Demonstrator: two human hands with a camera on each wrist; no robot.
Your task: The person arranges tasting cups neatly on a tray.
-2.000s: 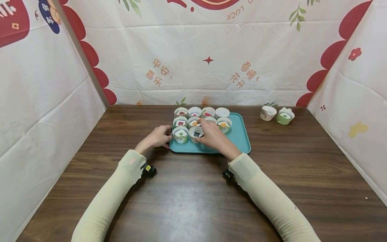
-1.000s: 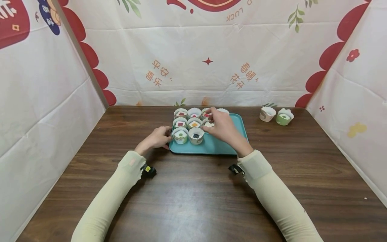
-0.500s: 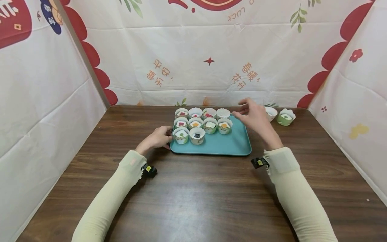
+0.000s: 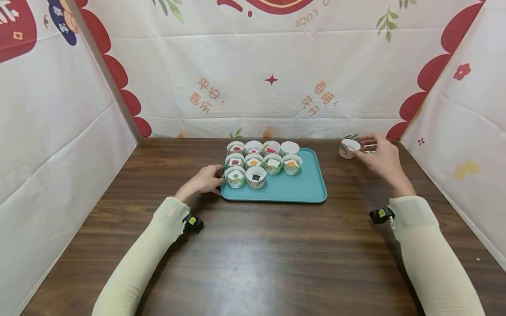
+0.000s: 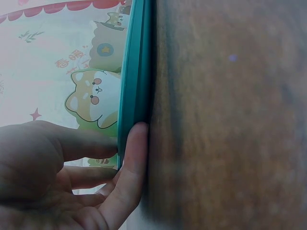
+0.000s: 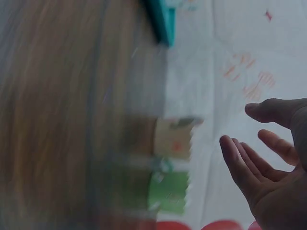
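My left hand (image 4: 204, 178) pinches the left rim of a teal tray (image 4: 304, 186), fingers on one side of the rim and thumb on the other in the left wrist view. Paper baking cups with scalloped edges stand in rows on the tray, among them a green one (image 4: 235, 179) and one holding a black square (image 4: 256, 182). At the back right, my right hand (image 4: 382, 161) reaches over the table with fingers apart, holding nothing. A beige paper cup (image 4: 348, 151) stands just left of it. A green paper cup (image 6: 169, 191) is mostly hidden behind the hand in the head view.
The dark wooden table (image 4: 253, 254) ends at a printed white cloth (image 4: 237, 66) behind, with more cloth on both sides. Black wrist cameras (image 4: 381, 215) sit below both hands. The right part of the tray is bare.
My right hand has let go of the cups on the tray and moved right to the two loose cups. The cups on the tray now stand uncovered. The left hand has stayed at the tray.
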